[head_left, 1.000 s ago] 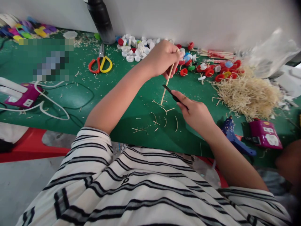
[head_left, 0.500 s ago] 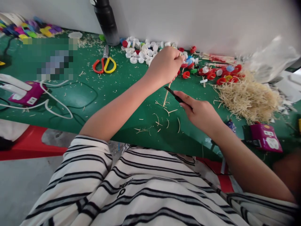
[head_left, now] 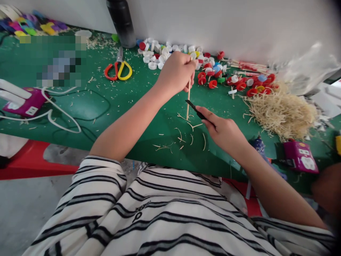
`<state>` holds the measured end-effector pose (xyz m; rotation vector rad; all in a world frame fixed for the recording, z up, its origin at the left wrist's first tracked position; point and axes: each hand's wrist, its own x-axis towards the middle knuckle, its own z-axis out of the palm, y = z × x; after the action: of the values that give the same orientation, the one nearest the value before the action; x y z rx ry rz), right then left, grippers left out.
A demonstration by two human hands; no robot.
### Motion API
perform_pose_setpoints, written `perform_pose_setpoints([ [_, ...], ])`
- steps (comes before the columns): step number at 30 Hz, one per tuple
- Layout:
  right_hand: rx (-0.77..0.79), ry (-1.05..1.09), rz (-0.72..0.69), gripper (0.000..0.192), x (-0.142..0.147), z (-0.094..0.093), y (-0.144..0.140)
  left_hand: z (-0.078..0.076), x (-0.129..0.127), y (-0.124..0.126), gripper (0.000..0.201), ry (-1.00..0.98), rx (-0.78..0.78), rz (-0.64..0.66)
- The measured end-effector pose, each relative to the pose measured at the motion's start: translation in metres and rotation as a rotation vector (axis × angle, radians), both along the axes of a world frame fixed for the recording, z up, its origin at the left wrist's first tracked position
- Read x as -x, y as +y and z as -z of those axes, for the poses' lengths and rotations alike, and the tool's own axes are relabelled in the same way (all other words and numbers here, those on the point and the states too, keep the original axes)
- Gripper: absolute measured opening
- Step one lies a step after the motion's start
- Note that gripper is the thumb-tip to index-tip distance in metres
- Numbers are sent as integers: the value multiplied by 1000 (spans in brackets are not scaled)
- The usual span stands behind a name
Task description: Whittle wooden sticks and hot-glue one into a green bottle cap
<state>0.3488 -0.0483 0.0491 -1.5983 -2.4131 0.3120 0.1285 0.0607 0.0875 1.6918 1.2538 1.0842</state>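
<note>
My left hand (head_left: 177, 74) is closed around the upper part of a thin wooden stick (head_left: 188, 101), which points down to the green tabletop. In my right hand (head_left: 222, 129) is a black craft knife (head_left: 199, 113), its blade close beside the lower half of the stick; whether the blade touches the wood I cannot tell. Thin curled wood shavings (head_left: 191, 138) lie on the table below the stick. Behind my left hand are white bottle caps (head_left: 152, 65) in a heap, and to its right several red caps (head_left: 213, 84), some with sticks through them.
Scissors (head_left: 119, 71) with red and yellow handles lie left of my hands, and a black bottle (head_left: 122, 25) stands behind them. A pile of pale wood shavings (head_left: 285, 113) and a purple box (head_left: 300, 156) are at right. White cables (head_left: 64, 122) cross the table at left.
My left hand has shifted slightly left, and the stick now stands more upright with more of its length showing. My right hand and the knife have moved slightly down and left.
</note>
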Motion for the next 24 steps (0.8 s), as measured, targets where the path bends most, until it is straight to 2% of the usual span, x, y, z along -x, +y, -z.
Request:
perform_pose_setpoints([
  [11, -5, 46, 11, 57, -16, 15, -13, -15, -14, -17, 43, 45, -68, 22],
  [24, 22, 133, -4, 56, -21, 29, -14, -10, -11, -11, 44, 12, -72, 25],
])
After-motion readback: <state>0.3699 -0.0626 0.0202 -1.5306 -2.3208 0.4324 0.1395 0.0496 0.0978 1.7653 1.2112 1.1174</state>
